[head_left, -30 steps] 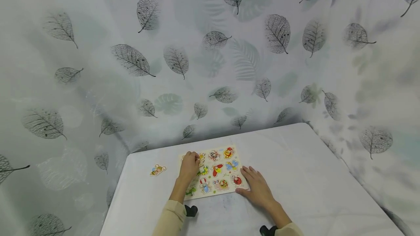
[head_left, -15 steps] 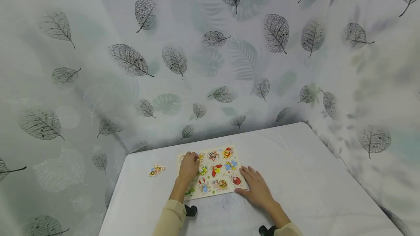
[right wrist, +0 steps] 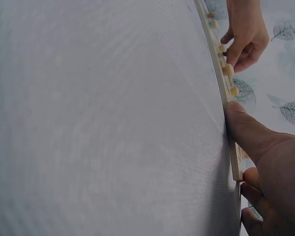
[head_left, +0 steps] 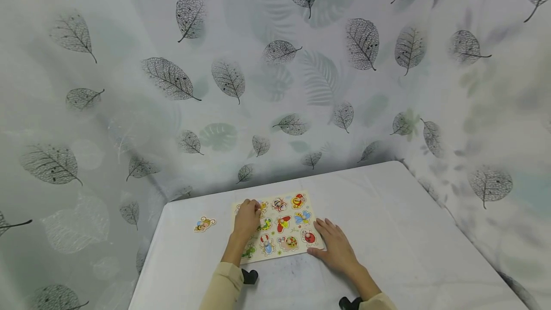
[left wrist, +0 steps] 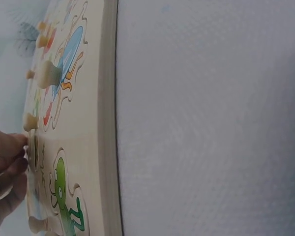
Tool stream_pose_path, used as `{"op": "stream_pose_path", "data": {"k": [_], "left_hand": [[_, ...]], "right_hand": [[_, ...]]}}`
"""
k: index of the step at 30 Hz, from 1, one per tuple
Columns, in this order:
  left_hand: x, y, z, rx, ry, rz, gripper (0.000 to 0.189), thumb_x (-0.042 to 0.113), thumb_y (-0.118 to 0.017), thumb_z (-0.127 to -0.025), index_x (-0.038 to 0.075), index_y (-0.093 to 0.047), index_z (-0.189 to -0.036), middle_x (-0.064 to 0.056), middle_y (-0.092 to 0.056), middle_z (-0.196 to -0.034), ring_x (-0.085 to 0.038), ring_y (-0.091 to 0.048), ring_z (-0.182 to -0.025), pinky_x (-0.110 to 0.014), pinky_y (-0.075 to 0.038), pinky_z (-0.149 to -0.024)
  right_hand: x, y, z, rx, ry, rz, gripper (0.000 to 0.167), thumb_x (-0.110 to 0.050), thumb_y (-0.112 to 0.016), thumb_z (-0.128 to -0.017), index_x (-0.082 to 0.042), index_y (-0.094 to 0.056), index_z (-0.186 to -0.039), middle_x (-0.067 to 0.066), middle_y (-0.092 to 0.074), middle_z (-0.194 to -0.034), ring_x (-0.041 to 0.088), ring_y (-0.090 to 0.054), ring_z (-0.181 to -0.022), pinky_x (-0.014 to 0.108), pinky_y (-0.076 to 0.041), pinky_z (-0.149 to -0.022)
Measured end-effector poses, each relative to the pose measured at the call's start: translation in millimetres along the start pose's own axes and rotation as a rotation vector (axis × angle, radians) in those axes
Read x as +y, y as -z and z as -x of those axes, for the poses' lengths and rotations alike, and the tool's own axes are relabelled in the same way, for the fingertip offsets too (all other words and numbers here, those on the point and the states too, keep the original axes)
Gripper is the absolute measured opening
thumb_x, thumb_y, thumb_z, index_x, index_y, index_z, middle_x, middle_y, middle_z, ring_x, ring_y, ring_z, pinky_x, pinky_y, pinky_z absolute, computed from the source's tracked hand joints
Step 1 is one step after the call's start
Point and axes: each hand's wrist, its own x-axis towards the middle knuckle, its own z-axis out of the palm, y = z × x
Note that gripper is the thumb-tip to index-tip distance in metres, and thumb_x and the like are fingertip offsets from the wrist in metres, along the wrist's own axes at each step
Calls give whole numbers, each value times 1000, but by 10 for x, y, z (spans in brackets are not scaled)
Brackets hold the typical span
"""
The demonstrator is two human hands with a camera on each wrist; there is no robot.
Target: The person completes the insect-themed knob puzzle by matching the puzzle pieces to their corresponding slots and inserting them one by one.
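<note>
A wooden knob puzzle board (head_left: pixel 294 229) with cartoon insect pieces lies on the white table. Over its left part, my left hand (head_left: pixel 247 220) pinches a knobbed puzzle piece (left wrist: pixel 35 152) between thumb and fingers; the hand hides most of this piece's picture. The piece is right at the board's surface, beside the green bug piece (left wrist: pixel 62 194). At the board's near right corner, my right hand (head_left: pixel 338 249) holds the board, thumb along the front edge and fingers against the right edge. One loose bee piece (head_left: pixel 204 224) rests on the table left of the board.
The white-covered table (head_left: pixel 404 233) extends to both sides of the board. Behind it hangs a leaf-patterned curtain (head_left: pixel 275 90). Small knobs, such as the one on the blue beetle piece (left wrist: pixel 49 74), stick up from the board. A black strap mount (head_left: pixel 249 276) sits at the left wrist.
The head view has shifted very slightly. Both hands stay in place, the left at the puzzle piece and the right at the board's corner.
</note>
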Motion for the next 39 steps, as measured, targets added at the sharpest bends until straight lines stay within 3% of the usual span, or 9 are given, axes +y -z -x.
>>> {"op": "stream_pose_path", "data": {"k": [15, 26, 33, 39], "left_hand": [[-40, 0, -33, -2, 42, -7, 9, 17, -71, -100, 8, -69, -101, -1, -53, -90, -16, -51, -75, -34, -47, -63], [-87, 32, -44, -4, 62, 10, 9, 16, -73, -98, 8, -70, -100, -1, -56, -92, -16, -54, -79, -35, -52, -69], [-143, 51, 10, 32, 61, 27, 12, 19, -73, -99, 8, -71, -102, -1, -56, -93, -16, -54, -81, -36, -53, -70], [-336, 258, 35, 112, 119, 18, 16, 17, -71, -99, 3, -71, -107, -10, -60, -102, -26, -58, -94, -45, -57, -78]], "right_hand": [[-31, -4, 12, 19, 11, 11, 86, -51, -84, -84, -5, -55, -150, 12, -49, -159, 40, -34, -152, 61, -25, -125], [-27, -10, -14, -10, -15, 12, 87, -51, -83, -85, -7, -52, -153, 9, -46, -162, 37, -30, -155, 59, -20, -127], [-23, -24, -11, -22, -17, 11, 88, -52, -83, -85, -7, -51, -153, 8, -44, -163, 37, -29, -155, 59, -20, -127], [-32, -13, -11, -20, -28, 6, 88, -51, -84, -85, -7, -51, -153, 8, -44, -163, 37, -29, -155, 60, -20, -127]]}}
